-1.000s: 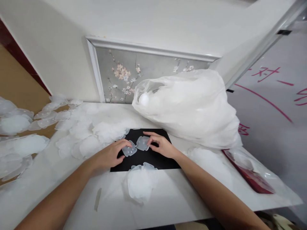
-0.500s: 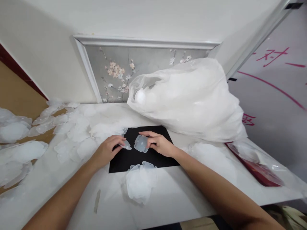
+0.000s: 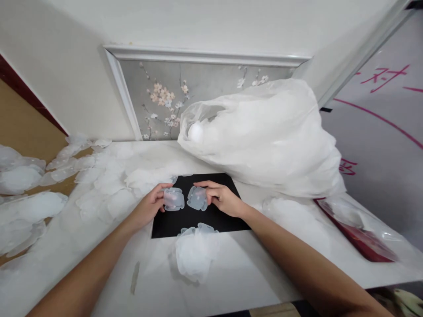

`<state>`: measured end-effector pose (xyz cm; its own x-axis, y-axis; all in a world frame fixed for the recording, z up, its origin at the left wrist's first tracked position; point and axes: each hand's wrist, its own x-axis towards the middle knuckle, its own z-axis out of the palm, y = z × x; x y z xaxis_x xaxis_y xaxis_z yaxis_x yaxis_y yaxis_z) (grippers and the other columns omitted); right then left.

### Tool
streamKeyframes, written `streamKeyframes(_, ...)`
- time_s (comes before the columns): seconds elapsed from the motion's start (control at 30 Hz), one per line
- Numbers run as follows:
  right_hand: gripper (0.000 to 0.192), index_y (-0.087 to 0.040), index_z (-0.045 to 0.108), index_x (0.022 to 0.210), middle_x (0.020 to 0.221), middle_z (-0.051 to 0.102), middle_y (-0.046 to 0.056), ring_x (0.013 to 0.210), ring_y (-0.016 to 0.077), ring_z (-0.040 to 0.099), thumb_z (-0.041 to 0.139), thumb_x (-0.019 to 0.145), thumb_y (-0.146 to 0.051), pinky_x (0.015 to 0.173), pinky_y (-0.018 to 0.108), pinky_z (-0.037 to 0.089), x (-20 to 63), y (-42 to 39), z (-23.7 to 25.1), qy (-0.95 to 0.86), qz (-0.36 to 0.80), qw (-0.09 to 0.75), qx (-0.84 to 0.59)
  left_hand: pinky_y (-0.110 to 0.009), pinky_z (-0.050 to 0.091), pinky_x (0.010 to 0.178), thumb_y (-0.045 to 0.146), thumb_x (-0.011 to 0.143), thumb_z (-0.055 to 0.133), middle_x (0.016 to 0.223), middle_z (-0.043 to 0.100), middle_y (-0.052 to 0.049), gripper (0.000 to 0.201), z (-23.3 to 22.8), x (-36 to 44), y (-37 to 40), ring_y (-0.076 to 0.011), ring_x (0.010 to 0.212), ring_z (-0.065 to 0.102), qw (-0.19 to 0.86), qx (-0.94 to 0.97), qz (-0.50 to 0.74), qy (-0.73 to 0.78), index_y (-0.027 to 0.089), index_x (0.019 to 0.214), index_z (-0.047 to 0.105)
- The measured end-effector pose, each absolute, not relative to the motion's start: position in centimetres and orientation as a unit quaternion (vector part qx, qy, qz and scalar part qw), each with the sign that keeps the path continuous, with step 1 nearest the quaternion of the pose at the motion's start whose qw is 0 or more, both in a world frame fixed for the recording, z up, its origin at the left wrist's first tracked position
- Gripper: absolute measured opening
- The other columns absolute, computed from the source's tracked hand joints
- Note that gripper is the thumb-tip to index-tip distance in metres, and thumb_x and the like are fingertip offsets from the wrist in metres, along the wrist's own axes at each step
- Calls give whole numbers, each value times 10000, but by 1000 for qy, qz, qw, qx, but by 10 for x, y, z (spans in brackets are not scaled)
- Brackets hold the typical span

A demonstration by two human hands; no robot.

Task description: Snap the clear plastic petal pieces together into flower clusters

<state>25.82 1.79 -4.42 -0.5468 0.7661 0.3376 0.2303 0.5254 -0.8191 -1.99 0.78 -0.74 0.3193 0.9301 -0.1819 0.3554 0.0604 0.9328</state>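
Note:
Over a black mat (image 3: 185, 223), my left hand (image 3: 152, 203) pinches a translucent plastic piece (image 3: 173, 199) with notched corners by its left edge, its face turned up to me. My right hand (image 3: 224, 199) grips a similar translucent piece (image 3: 197, 198) at its right edge, slightly tilted. A narrow gap separates the two pieces. Just nearer to me, a small stack of the same frosted pieces (image 3: 194, 255) overlaps the mat's front edge and lies on the white table (image 3: 158, 273).
Many loose frosted pieces (image 3: 109, 185) spread over the table's left side and onto a brown surface. A large white plastic bag (image 3: 271, 141) full of pieces lies open behind the mat. A red tray (image 3: 366, 242) with clear plastic sits at the right.
The piece in my left hand has turned from edge-on to face-up. My right hand holds its piece in nearly the same place. The view has shifted slightly.

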Motion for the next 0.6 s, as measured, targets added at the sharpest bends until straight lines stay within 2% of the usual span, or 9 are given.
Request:
streamKeyframes(0.23,277,-205,540,659,1404,551,60,1251,220,568,430,798,9,944,411,508,258,16,-41,-800,361,361,-314,-304,465,678,185,746,492,1017,720,-29,533,-3,-18,6,-165,729,563,514,627,272,519,240,1276,509)
streamKeyframes(0.37,274,-215,561,771,1406,548,69,1258,225,556,423,781,22,956,438,491,259,16,-39,-805,351,355,-321,-299,474,674,196,760,503,1012,708,-21,496,-5,-19,6,-164,744,582,508,633,276,515,251,1252,523)
streamKeyframes(0.53,464,-227,615,946,1348,606,57,1356,285,444,378,694,83,1039,576,361,253,17,-38,-824,258,340,-373,-321,505,743,360,806,615,830,666,-17,250,-12,-14,6,-197,832,644,493,621,326,515,216,1009,607)
streamKeyframes(0.6,407,-230,627,969,1259,658,66,1276,288,515,410,763,46,1012,569,378,245,14,-37,-805,236,365,-404,-312,506,753,399,810,636,808,648,-10,207,-14,-9,6,-177,797,635,488,608,356,515,206,880,612)
